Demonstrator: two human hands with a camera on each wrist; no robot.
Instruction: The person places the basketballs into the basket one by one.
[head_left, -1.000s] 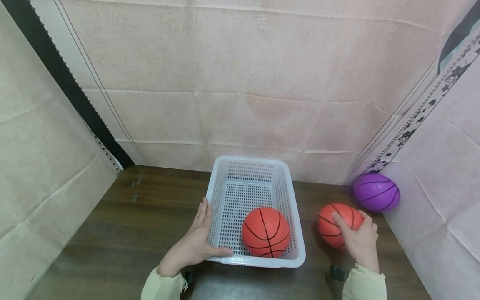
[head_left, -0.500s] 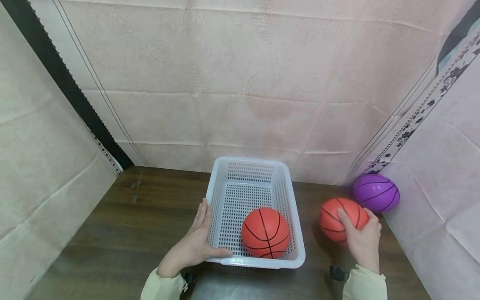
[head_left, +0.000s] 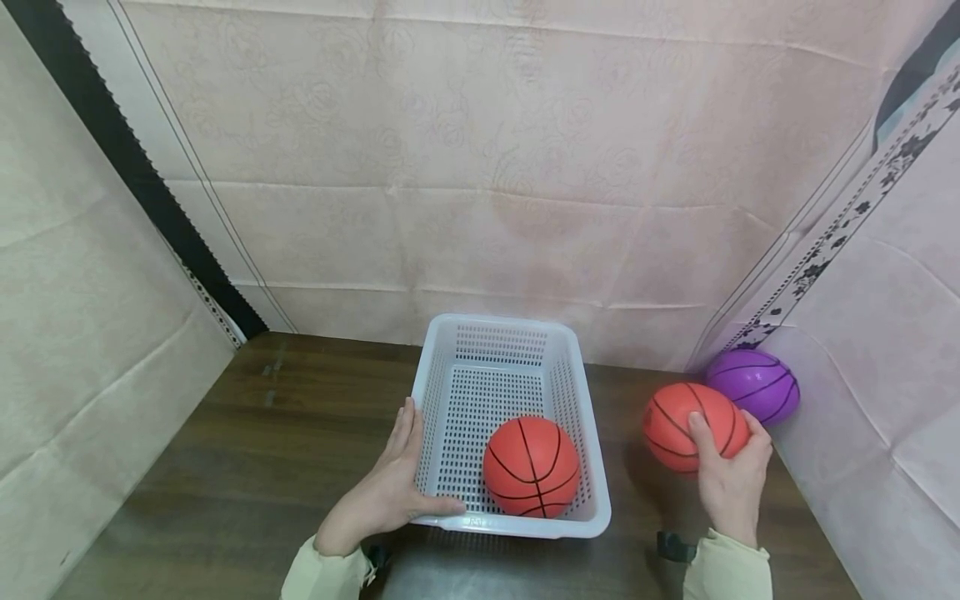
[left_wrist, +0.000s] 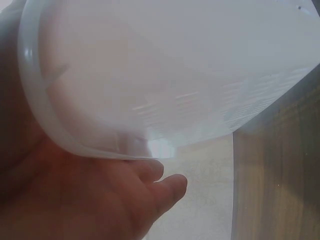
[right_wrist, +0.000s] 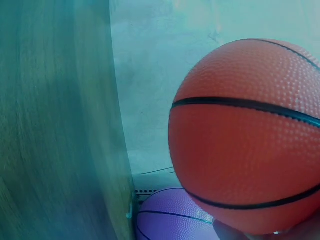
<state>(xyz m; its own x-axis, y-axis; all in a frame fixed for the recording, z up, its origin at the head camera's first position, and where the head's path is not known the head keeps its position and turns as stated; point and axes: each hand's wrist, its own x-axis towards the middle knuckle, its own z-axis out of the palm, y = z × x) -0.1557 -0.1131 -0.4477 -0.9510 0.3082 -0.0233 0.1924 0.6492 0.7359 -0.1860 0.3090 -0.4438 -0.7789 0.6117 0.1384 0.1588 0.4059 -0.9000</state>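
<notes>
A pale blue-white plastic basket [head_left: 592, 467] with perforated walls stands on the table, an orange-red toy basketball [head_left: 531, 467] lying in its front right part. At the front left corner my left hand [head_left: 386, 492] holds this basket, its thumb over the front rim and its straight fingers along the outer left wall. My right hand [head_left: 737, 483] grips a second orange-red basketball [head_left: 686, 425], thumb on top and fingers round the far right side. That ball hangs above the tabletop in the right wrist view. Behind it sits a purple basketball [head_left: 757, 379], partly covered.
The dark wooden table [head_left: 300, 433] ends at a pale cloth back wall [head_left: 487, 167]. Cloth side walls stand at left [head_left: 97, 333] and right [head_left: 877, 417]; the purple ball lies against the right one, in the back corner.
My right hand has raised the second orange-red ball and shifted it slightly right, so it now overlaps the purple ball in the head view. The left hand and basket have stayed put.
</notes>
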